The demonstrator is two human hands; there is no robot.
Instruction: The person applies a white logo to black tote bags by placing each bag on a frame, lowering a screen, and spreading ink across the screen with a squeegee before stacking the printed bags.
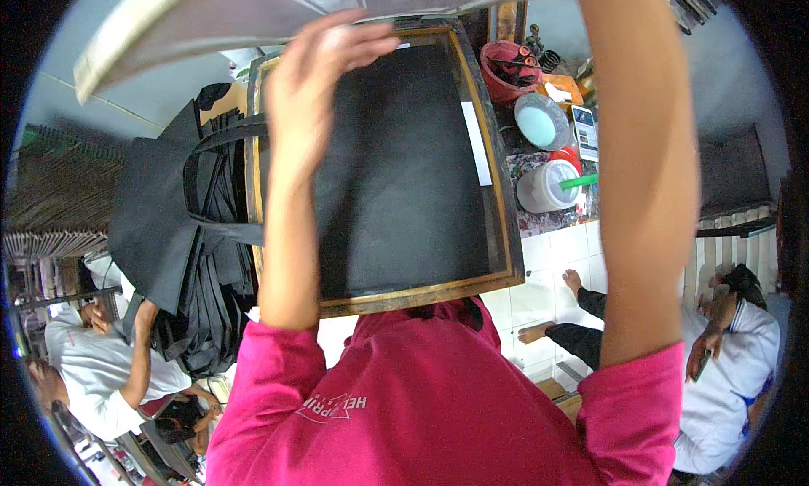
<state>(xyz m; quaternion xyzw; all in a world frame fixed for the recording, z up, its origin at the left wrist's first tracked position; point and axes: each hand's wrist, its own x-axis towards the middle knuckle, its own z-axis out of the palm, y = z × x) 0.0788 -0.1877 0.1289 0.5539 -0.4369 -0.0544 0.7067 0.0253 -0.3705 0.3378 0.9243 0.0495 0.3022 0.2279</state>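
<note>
In front of me lies a flat board with a wooden rim [383,301]. On it is a smooth black fabric panel [396,174], and black strap handles [226,233] show beyond its left edge. My left hand [324,61] is over the board's far left part, fingers stretched out and slightly blurred; I see nothing in it. A large pale-edged frame [211,23] is raised across the top, smeared by motion. My right forearm [645,191] reaches up past the frame's right end, and its hand lies beyond the picture's upper edge. White strips [476,143] lie along the panel's right side.
Black fabric bags [156,208] hang in a stack at the left. On the right stand a pink tub [510,69], a bowl of pale blue liquid [539,122] and a white container [546,187] with a green stick. One person [118,360] sits left, another [729,376] right.
</note>
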